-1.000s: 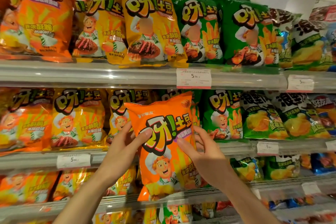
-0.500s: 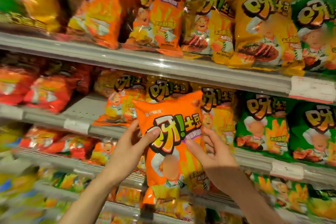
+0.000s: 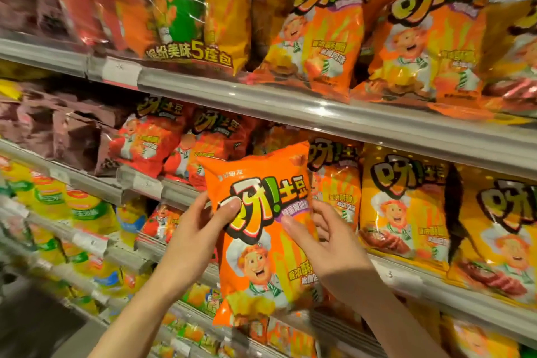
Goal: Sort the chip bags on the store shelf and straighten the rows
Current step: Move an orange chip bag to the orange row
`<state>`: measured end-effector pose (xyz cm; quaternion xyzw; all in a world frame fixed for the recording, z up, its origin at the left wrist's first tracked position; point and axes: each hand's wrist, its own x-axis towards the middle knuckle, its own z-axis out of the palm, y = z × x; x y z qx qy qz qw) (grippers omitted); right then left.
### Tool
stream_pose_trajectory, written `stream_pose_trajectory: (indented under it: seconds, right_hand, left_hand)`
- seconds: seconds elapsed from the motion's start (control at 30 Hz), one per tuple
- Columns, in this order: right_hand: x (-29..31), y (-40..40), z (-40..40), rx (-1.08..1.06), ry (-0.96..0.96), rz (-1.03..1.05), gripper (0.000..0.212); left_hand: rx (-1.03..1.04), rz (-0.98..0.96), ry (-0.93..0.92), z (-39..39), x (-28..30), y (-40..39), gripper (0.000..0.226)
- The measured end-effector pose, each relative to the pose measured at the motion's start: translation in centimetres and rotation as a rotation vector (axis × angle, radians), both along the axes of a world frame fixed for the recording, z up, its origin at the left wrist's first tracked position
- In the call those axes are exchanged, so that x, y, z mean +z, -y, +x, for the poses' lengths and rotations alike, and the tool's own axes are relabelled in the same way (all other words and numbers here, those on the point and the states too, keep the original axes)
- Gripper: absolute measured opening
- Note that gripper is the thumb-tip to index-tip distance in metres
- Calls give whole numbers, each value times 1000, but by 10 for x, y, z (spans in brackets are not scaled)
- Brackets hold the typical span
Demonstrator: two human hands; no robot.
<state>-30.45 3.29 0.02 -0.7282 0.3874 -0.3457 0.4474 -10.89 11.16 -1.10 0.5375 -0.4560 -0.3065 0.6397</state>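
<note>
**Orange chip bag held up in front of the middle shelf**

I hold one orange chip bag (image 3: pixel 261 229) upright in both hands, off the shelves and in front of the middle shelf rail (image 3: pixel 377 128). My left hand (image 3: pixel 200 229) grips its left edge, thumb pressed across the front near the big yellow lettering and the other fingers hidden behind the bag. My right hand (image 3: pixel 328 247) clasps the right edge the same way, thumb on the front, fingers curled round the back.

Just behind the bag stands a row of yellow chip bags (image 3: pixel 404 206) to my right and red chip bags (image 3: pixel 151 142) to my left. On the top shelf, two orange chip bags of the same design (image 3: pixel 433 38) lean forward beside a clear-wrapped multipack (image 3: pixel 174 9). Lower left, yellow-and-green bags (image 3: pixel 84 209) fill a blurred row, and I cannot read their labels.
</note>
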Motion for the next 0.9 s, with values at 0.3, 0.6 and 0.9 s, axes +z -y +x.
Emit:
stream_pose_trajectory:
  seconds: [0.3, 0.6, 0.9]
  right_hand:
    - [-4, 50, 56, -45, -10, -105, 20]
    - [-4, 74, 105, -136, -61, -74, 30]
    - [11, 45, 141, -304, -40, -93, 23]
  left_hand:
    - [66, 110, 46, 59, 2, 60, 21]
    - [-23, 90, 122, 115, 12, 91, 19]
    - [-254, 85, 132, 158, 15, 120, 46]
